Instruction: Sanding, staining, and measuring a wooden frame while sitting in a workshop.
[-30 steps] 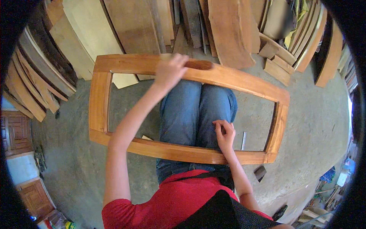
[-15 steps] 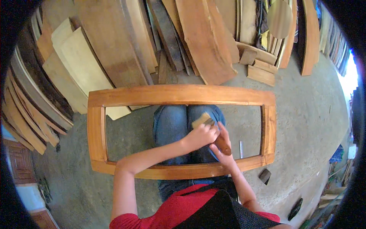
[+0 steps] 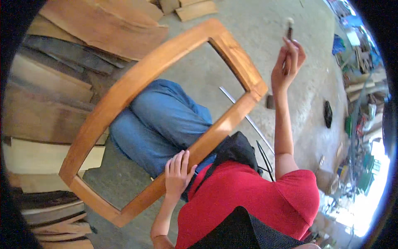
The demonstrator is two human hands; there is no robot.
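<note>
A varnished wooden frame (image 3: 99, 112), open in the middle, lies tilted across my jean-clad lap. My left hand (image 3: 178, 171) rests on its near rail, fingers lying flat on the wood and the thumb apart. Out to the right, beyond the frame's right corner, my right hand (image 3: 290, 60) is raised and closed around a paintbrush (image 3: 290, 30). The brush points away from me, bristles at the far end. Most of its handle is hidden in my fingers.
Wooden boards (image 3: 49, 120) are stacked at the left, with short wood blocks (image 3: 197, 10) at the top. A thin metal strip (image 3: 259, 132) and a small dark block (image 3: 270, 102) are near the frame's right corner. A black object (image 3: 328, 114) lies on the concrete floor (image 3: 306, 137).
The view has swung to the right, so the frame now appears slanted. My left hand has left the brush and lies on the near rail; my right hand has carried the brush out right.
</note>
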